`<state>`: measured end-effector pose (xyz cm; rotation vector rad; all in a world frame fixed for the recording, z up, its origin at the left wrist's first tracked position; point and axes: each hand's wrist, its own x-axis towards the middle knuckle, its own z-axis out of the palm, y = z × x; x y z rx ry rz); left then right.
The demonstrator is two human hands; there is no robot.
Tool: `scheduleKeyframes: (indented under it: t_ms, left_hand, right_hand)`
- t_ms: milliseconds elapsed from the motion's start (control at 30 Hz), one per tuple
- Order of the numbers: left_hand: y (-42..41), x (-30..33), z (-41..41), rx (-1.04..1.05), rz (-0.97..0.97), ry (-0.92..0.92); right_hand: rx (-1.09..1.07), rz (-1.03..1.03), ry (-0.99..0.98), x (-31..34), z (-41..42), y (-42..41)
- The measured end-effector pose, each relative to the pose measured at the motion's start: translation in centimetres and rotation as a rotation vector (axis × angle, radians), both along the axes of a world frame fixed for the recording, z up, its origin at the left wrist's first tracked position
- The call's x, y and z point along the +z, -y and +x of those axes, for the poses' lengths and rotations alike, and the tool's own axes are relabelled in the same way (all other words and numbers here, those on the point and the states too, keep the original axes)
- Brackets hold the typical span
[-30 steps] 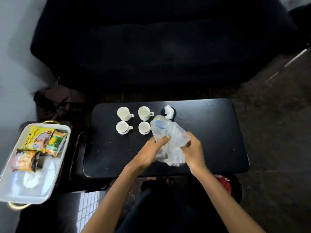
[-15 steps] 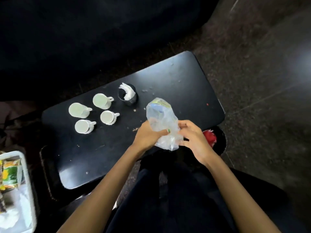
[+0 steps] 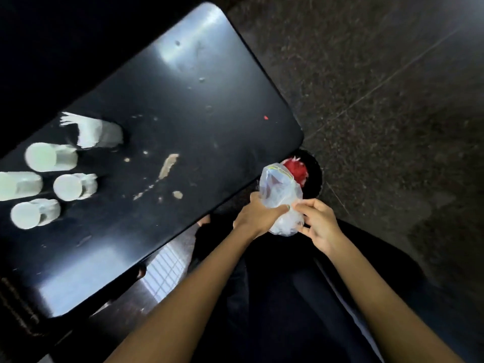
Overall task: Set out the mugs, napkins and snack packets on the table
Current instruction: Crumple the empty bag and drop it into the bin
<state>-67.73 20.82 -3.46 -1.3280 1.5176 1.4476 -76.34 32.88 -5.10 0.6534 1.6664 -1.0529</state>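
Several white mugs (image 3: 70, 186) stand in a blurred cluster at the left of the black table (image 3: 183, 100). Beside them is a dark holder with white napkins (image 3: 99, 133). A crumpled clear plastic bag (image 3: 280, 195) is held off the table's right front corner. My left hand (image 3: 258, 216) grips it from the left, and my right hand (image 3: 318, 224) pinches it from the right. No snack packets are in view.
A black bin (image 3: 313, 176) with something red inside stands on the dark floor just behind the bag, by the table's corner. Crumbs and smears (image 3: 167, 166) lie on the table's middle. My dark-clothed lap fills the bottom of the view.
The view has swung right and down, so the tray of packets left the frame. Both hands carried the plastic bag off the table toward the bin at the corner.
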Motion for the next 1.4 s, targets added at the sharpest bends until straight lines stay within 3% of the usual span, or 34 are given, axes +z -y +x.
scheduleKeyframes:
  t_ms: [133,300,433,633,767,1100,1400]
  left_hand:
    - [-3.4,-6.6,-3.1,-0.031,-0.018,0.047]
    - [-4.9,-13.6,-4.9,-0.276,-0.081,-0.036]
    - [-5.0,-18.3,-5.2,-0.485,-0.073,0.012]
    - [-4.6,-21.7,-6.0,-0.65,-0.047,0.08]
    - [-4.5,-21.8,-6.7,-0.649,-0.053,0.088]
    - [-4.5,-17.2,-7.2,-0.439,-0.29,0.126]
    - [-3.8,-11.1,-4.0,-0.343,-0.552,-0.209]
  right_hand:
    - [-0.113,0.169,-0.05,-7.2,-3.1,-2.4]
    - [-0.061,0.33,-0.257,-16.0,-5.3,-2.3]
    - [0.169,0.386,-0.399,-21.0,-6.0,-1.8]
    - [0.509,0.344,-0.193,-24.2,-5.5,-0.9]
    - [0.501,0.367,-0.196,-24.0,-5.1,-1.4]
    - [0.595,0.414,-0.506,-18.4,-5.0,-0.9]
    - [0.735,0.234,-1.035,-11.1,-3.0,0.9]
